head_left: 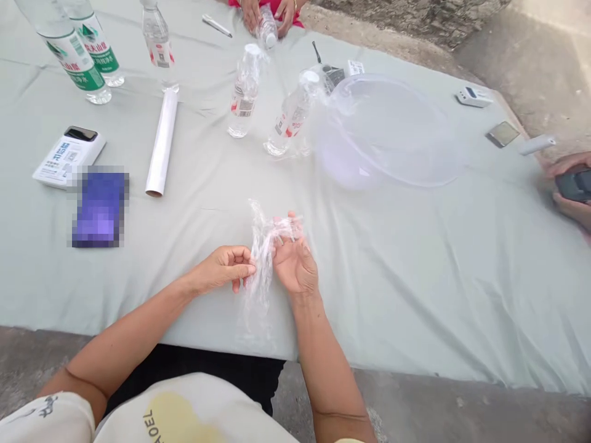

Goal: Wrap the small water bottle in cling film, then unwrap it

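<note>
Both my hands hold a crumpled piece of clear plastic film [262,258] just above the near edge of a table covered in pale green cloth [415,264]. My left hand [227,268] pinches the film's left side with curled fingers. My right hand [293,258] lies palm up with the film draped over its fingers, which curl around it. The film's lower end hangs down past the table edge.
A roll of white film [160,143] lies at the left, beside a white device [68,156] and a blurred purple object [98,208]. Several water bottles [244,90] stand behind, next to a large clear basin [392,129]. Other people's hands show at the top [268,13] and right [570,186].
</note>
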A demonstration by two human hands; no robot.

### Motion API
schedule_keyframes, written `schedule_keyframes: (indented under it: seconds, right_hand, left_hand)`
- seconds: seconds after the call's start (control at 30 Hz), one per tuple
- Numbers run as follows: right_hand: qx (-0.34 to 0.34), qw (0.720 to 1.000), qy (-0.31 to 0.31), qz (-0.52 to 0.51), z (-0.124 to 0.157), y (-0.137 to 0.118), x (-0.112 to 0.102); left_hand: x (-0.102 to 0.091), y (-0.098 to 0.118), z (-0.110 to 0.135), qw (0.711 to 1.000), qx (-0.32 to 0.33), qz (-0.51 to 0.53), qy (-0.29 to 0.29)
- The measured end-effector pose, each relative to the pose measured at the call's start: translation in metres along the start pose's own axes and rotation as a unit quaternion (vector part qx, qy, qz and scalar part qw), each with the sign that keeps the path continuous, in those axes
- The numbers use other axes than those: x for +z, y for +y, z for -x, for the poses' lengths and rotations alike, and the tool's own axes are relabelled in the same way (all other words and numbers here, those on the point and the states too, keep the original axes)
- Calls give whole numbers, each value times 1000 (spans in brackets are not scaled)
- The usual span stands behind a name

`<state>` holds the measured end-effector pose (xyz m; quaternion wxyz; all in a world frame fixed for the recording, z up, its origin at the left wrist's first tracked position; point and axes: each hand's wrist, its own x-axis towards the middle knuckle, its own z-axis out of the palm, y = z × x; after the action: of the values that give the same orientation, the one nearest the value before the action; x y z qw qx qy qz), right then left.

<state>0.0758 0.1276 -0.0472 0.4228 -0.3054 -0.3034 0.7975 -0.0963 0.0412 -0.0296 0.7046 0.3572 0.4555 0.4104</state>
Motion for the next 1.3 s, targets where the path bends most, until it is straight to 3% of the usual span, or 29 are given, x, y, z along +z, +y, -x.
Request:
schedule_keyframes:
  seconds: [0.13, 0.3, 0.4, 0.57, 0.67, 0.9, 1.13, 1.3]
  right_hand:
    - [-1, 994, 3, 110, 2, 2, -1]
    - [-13, 969, -38, 244, 9, 14, 3]
    - [-18, 947, -51, 318, 12, 17, 6]
    - [-18, 966, 16, 258, 10, 9, 5]
    - [10, 975, 40, 220, 9, 2, 4]
    - [9, 972, 103, 210, 8, -9, -1]
    - [-43, 961, 188, 197, 3, -24, -14]
    - [-3, 961, 148, 234, 8, -39, -23]
  left_hand:
    - [-5, 4, 0, 992, 55, -31, 108]
    - [-3, 8, 2, 979, 97, -62, 168]
    - [-3, 8, 2, 977, 118, -54, 167]
    - [-15, 6, -1, 981, 68, 137, 121]
    - [-21, 6, -3, 968, 47, 196, 149]
    - [-25, 12, -5, 947, 69, 160, 271]
    - [-42, 18, -2, 920, 115, 174, 332]
    - [-48, 20, -1, 901, 170, 140, 375]
